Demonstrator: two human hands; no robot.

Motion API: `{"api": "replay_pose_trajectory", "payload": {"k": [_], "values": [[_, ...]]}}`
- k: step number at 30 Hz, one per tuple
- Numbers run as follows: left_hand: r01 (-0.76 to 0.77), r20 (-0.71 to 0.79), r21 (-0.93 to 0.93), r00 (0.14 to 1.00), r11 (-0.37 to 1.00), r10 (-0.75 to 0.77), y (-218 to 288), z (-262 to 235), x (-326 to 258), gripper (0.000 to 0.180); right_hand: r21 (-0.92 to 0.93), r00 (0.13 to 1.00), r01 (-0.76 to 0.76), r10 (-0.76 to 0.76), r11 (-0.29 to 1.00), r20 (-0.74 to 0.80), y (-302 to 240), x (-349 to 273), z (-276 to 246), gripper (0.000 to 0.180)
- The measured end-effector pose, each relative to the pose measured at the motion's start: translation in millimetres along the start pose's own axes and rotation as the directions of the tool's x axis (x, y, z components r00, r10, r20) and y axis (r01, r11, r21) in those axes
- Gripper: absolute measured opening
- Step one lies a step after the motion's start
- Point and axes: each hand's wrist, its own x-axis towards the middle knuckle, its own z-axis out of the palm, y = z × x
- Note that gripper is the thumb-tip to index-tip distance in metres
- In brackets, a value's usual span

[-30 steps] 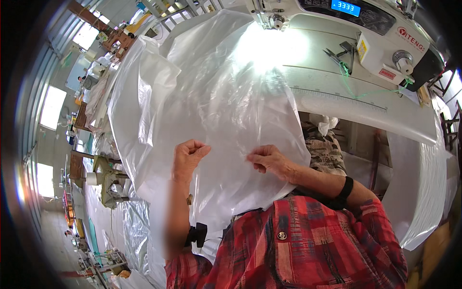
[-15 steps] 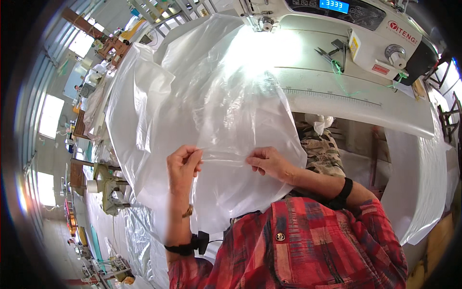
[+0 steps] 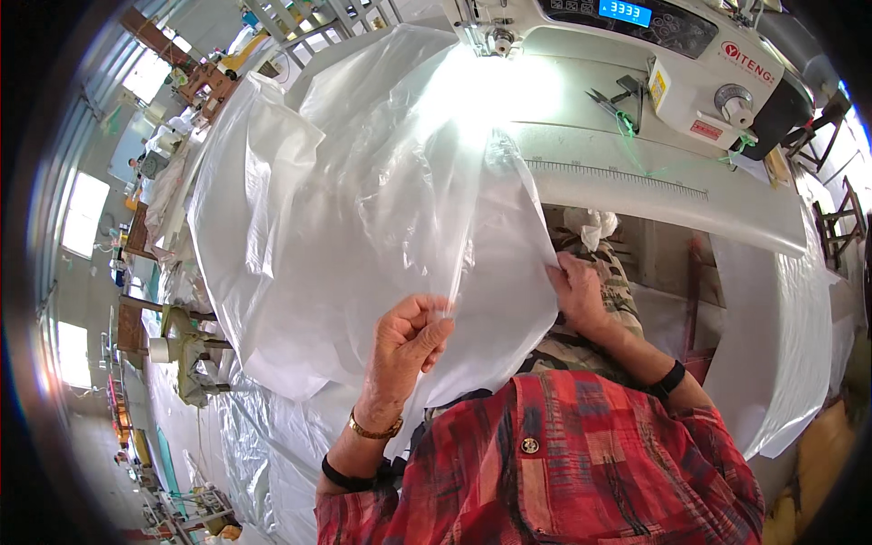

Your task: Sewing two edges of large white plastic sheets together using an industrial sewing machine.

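A large, thin, translucent plastic sheet (image 3: 318,263) spreads from under the sewing machine head (image 3: 500,36) down over my lap. My left hand (image 3: 409,343) is closed in a pinch on the sheet, drawing a narrow fold up toward the machine's bright lamp. At the sheet's right edge is my right hand (image 3: 581,295), its fingers bent around that edge beside my camouflage trousers (image 3: 622,282). Part of the right fingertips is hidden. The needle area is washed out by glare.
On the machine bed (image 3: 581,136) lie black-handled snips (image 3: 629,98) and a tangle of green thread (image 3: 636,154). A ruler strip (image 3: 627,177) runs along the bed's front. More plastic sheeting (image 3: 772,336) hangs at the right. Other workbenches and machines stand at the left.
My left hand has moved right along the sheet with its pinched fold. My right hand has left the middle and gone right and slightly up to the sheet's edge.
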Motion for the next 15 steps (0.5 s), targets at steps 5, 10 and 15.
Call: {"api": "replay_pose_trajectory", "payload": {"k": [5, 10, 15], "values": [[-0.154, 0.001, 0.205, 0.988, 0.967, 0.157, 7.3, 10.6, 1.5, 0.013, 0.19, 0.971, 0.148, -0.178, 0.971, 0.157, -79.8, -4.0, -41.1, 0.012], [-0.294, 0.046, 0.367, 0.953, 0.883, 0.298, 2.1, 26.4, 4.1, 0.011, 0.454, 0.886, 0.018, -0.225, 0.891, 0.405, -130.3, -11.5, -59.3, 0.014], [-0.445, 0.162, 0.681, 0.866, 0.582, 0.473, 1.0, 34.4, 3.0, 0.006, 0.523, 0.847, 0.217, -0.426, 0.824, 0.319, -138.7, -31.0, -46.7, 0.01]]}}
